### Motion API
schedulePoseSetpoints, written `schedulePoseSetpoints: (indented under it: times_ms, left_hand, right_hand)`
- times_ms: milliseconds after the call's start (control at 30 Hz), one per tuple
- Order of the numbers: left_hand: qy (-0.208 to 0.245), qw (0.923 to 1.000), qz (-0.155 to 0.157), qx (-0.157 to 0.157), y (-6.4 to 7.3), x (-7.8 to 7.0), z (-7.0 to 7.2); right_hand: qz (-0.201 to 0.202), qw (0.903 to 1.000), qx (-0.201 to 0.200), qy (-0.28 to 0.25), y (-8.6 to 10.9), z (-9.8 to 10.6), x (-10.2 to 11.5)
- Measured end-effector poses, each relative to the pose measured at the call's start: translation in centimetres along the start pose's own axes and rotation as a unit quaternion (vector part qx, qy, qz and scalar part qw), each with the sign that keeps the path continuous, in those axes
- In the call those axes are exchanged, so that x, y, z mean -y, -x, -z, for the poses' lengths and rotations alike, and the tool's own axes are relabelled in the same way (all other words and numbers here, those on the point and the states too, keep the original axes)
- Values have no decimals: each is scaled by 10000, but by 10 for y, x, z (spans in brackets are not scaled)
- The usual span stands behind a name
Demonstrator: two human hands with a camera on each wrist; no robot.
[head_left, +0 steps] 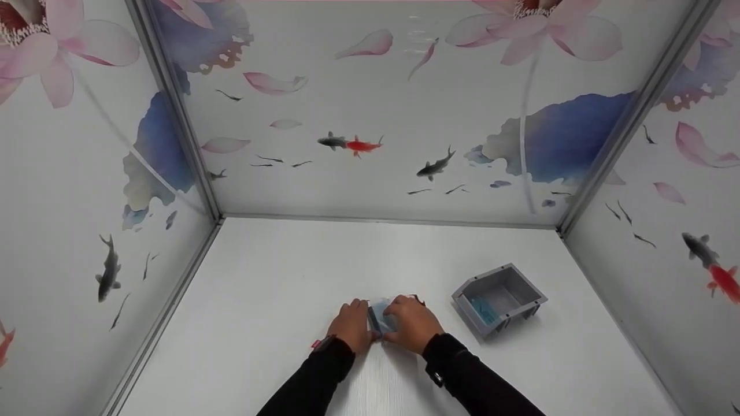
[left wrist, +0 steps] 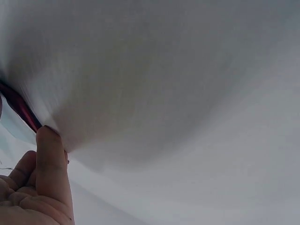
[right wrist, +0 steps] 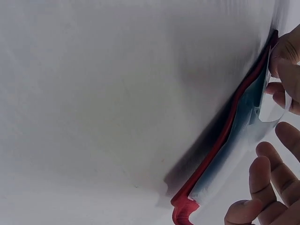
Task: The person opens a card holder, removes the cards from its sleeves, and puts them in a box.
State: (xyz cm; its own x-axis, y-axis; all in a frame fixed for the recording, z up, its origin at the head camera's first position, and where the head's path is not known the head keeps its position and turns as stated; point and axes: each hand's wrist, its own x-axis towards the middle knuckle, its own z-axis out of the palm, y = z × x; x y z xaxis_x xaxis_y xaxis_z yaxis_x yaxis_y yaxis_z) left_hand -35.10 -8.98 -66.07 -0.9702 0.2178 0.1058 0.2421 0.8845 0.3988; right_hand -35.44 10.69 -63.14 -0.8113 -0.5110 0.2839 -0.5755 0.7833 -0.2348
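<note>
Both hands are at a small clear plastic pouch (head_left: pixel 381 319) low over the white table, midway between the forearms. Bluish film and a red edge (right wrist: pixel 229 124) show up close, with a red curl at one end. At its left side, my left hand (head_left: pixel 351 326) grips the dark edge, thumb toward me; the left wrist view has a fingertip of this hand (left wrist: pixel 51 164) against that edge. Over the pouch's right part curls my right hand (head_left: pixel 413 323), holding it between thumb and fingers. Several right fingers (right wrist: pixel 265 180) stand bent beside the film in the right wrist view. The hands cover much of the pouch.
To the right of the hands a grey plastic bin (head_left: pixel 514 289) stands on the table (head_left: pixel 277 289), with a light-blue item (head_left: pixel 484 311) inside. Printed panels (head_left: pixel 370 185) with flowers and fish enclose the table at the back and both sides.
</note>
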Motion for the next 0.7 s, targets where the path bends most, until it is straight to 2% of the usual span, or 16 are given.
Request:
schedulePoseSetpoints:
  times_ms: [133, 400, 600, 700]
  left_hand:
    - [-36, 10000, -45, -32, -1, 1, -2]
    - [-166, 9998, -107, -33, -1, 2, -4]
    - [-241, 9997, 17, 61, -2, 0, -7]
    - [-222, 9998, -15, -4, -1, 0, -6]
  right_hand:
    - [-22, 9996, -229, 135, 1, 0, 0]
    - [-159, 9993, 68, 341, -1, -1, 1]
    - [-206, 9995, -142, 171, -2, 4, 1]
    - [-291, 9991, -277, 106, -1, 6, 0]
